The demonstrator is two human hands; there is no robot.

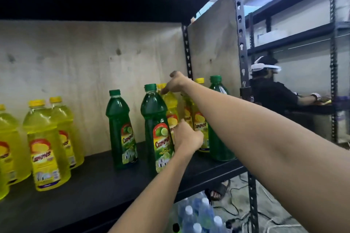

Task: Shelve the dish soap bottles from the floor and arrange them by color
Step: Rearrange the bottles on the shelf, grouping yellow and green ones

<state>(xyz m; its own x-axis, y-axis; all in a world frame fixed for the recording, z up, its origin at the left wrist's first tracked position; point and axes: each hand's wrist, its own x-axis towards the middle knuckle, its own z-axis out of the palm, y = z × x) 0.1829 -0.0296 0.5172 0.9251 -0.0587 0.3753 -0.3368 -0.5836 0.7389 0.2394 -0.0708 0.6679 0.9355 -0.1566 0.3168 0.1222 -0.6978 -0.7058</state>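
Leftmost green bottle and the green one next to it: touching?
Apart. The head view shows the leftmost green bottle and the front green bottle with a clear strip of plywood and black shelf between them.
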